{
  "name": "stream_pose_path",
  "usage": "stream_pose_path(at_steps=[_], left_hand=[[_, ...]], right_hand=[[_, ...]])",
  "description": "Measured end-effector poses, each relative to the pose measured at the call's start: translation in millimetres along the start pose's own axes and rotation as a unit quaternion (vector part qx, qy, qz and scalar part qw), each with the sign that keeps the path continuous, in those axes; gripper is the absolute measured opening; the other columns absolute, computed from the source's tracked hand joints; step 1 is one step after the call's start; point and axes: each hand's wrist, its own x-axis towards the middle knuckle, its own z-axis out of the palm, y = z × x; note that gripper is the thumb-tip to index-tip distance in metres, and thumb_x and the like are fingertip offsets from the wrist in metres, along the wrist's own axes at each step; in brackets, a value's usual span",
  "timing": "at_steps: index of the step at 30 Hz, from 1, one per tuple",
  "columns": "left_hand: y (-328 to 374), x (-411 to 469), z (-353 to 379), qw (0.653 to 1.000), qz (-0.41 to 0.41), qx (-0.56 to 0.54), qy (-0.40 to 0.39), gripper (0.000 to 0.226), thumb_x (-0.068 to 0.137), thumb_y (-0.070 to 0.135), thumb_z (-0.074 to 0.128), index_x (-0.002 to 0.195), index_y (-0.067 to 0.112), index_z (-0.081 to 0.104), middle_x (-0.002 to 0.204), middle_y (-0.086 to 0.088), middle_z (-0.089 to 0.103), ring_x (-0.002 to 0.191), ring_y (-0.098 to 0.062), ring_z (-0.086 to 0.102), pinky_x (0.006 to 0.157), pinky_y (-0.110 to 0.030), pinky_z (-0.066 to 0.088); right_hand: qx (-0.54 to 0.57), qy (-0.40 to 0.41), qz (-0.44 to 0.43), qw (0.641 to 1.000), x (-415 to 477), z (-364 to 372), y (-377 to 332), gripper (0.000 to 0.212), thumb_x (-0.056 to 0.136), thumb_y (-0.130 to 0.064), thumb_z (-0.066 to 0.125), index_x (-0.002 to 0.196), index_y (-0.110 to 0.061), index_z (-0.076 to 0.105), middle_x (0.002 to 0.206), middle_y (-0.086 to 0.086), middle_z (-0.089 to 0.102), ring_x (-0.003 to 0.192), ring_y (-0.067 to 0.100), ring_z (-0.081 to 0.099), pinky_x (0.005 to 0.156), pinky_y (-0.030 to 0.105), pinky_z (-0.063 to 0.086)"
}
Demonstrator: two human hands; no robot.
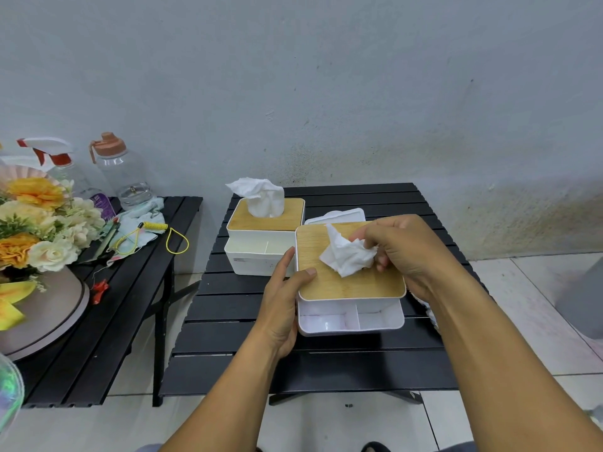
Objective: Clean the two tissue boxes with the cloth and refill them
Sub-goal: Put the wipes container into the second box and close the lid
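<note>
Two white tissue boxes with bamboo lids stand on a black slatted table. The far box has a white tissue sticking up from its lid. The near box is closer to me, its front compartments showing. My left hand grips the near box's left edge, thumb on the lid. My right hand pinches a crumpled white tissue standing out of the near lid. A pale cloth lies on the side table at left.
A second black table at left carries a flower arrangement, a spray bottle, a clear water bottle and a yellow cord. A white lid-like piece lies behind the near box. Tiled floor surrounds the tables.
</note>
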Motion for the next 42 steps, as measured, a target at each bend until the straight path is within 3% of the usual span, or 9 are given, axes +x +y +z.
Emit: stream_pose_path(at_steps=[6, 12, 14, 16, 19, 25, 29, 36, 42], left_hand=[[-3.9, -2.0, 0.6, 1.000, -0.003, 0.013, -0.003, 0.082, 0.074, 0.030, 0.080, 0.151, 0.029, 0.049, 0.135, -0.009, 0.069, 0.126, -0.034, 0.065, 0.113, -0.059, 0.045], [-2.5, -4.8, 1.0, 1.000, -0.005, 0.010, 0.000, 0.085, 0.071, 0.033, 0.081, 0.150, 0.030, 0.050, 0.134, -0.007, 0.070, 0.124, -0.033, 0.066, 0.112, -0.059, 0.046], [-2.2, -5.3, 0.6, 1.000, -0.003, 0.007, 0.001, 0.086, 0.071, 0.033, 0.081, 0.151, 0.029, 0.050, 0.134, -0.008, 0.070, 0.124, -0.034, 0.066, 0.112, -0.059, 0.046], [-2.2, -5.5, 0.9, 1.000, -0.004, 0.006, 0.000, 0.085, 0.071, 0.032, 0.080, 0.150, 0.029, 0.050, 0.134, -0.009, 0.070, 0.124, -0.034, 0.066, 0.111, -0.060, 0.046], [-3.8, -5.6, 1.9, 1.000, -0.006, 0.010, -0.004, 0.083, 0.072, 0.033, 0.079, 0.149, 0.030, 0.051, 0.134, -0.008, 0.070, 0.124, -0.034, 0.067, 0.111, -0.060, 0.047], [-0.4, -6.8, 3.1, 1.000, -0.013, 0.001, -0.012, 0.063, 0.082, 0.027, 0.068, 0.144, 0.027, 0.057, 0.133, -0.011, 0.070, 0.124, -0.038, 0.065, 0.109, -0.060, 0.048], [-1.4, -6.8, 1.4, 1.000, -0.017, -0.001, -0.009, 0.060, 0.084, 0.025, 0.068, 0.143, 0.026, 0.058, 0.135, -0.013, 0.069, 0.126, -0.039, 0.064, 0.110, -0.063, 0.047], [-5.1, -5.9, -0.6, 1.000, -0.025, 0.006, -0.011, 0.069, 0.077, 0.032, 0.075, 0.143, 0.029, 0.058, 0.136, -0.012, 0.068, 0.127, -0.039, 0.063, 0.110, -0.065, 0.045], [-7.5, -6.3, 0.0, 0.999, -0.032, 0.002, -0.012, 0.063, 0.080, 0.031, 0.072, 0.142, 0.030, 0.059, 0.136, -0.012, 0.068, 0.127, -0.040, 0.063, 0.110, -0.066, 0.045]], right_hand=[[-0.017, -0.018, 0.000, 1.000, -0.1, -2.1, 4.1, 0.022, 0.082, -0.001, 0.057, 0.071, -0.004, 0.076, 0.055, 0.002, 0.060, 0.042, 0.013, 0.040, 0.047, 0.025, 0.038], [-0.173, -0.045, -0.027, 0.984, -4.1, -7.2, 5.2, 0.024, 0.086, -0.016, 0.059, 0.076, -0.016, 0.080, 0.058, -0.002, 0.062, 0.057, 0.013, 0.050, 0.058, 0.027, 0.040], [-0.208, -0.057, -0.035, 0.976, -4.3, -7.8, 4.5, 0.011, 0.082, -0.027, 0.070, 0.079, -0.021, 0.079, 0.064, -0.010, 0.065, 0.062, 0.014, 0.055, 0.059, 0.026, 0.042], [-0.281, -0.058, -0.046, 0.957, -3.8, -7.7, 5.6, 0.014, 0.071, -0.034, 0.081, 0.084, -0.028, 0.077, 0.078, -0.011, 0.068, 0.071, 0.014, 0.062, 0.058, 0.027, 0.045], [-0.350, -0.051, -0.086, 0.931, -1.6, -5.5, 7.8, 0.004, 0.076, -0.029, 0.077, 0.080, -0.028, 0.075, 0.075, -0.011, 0.064, 0.069, 0.011, 0.057, 0.052, 0.022, 0.038], [-0.232, -0.070, -0.091, 0.966, -0.3, -16.5, 6.5, 0.012, 0.085, -0.022, 0.072, 0.074, -0.018, 0.075, 0.056, -0.010, 0.059, 0.053, 0.008, 0.046, 0.055, 0.027, 0.037], [-0.166, -0.084, -0.084, 0.979, 1.0, -16.4, 9.2, 0.009, 0.087, -0.020, 0.072, 0.080, -0.015, 0.077, 0.071, 0.007, 0.071, 0.055, 0.009, 0.051, 0.060, 0.031, 0.043], [-0.248, -0.052, -0.079, 0.964, 7.9, -15.0, 19.5, 0.008, 0.085, -0.028, 0.068, 0.087, -0.030, 0.075, 0.083, -0.007, 0.071, 0.076, 0.013, 0.062, 0.065, 0.031, 0.047], [-0.268, -0.044, -0.085, 0.959, 6.5, -15.6, 20.0, 0.010, 0.085, -0.030, 0.068, 0.094, -0.029, 0.073, 0.091, -0.008, 0.071, 0.086, 0.016, 0.064, 0.072, 0.036, 0.052]])
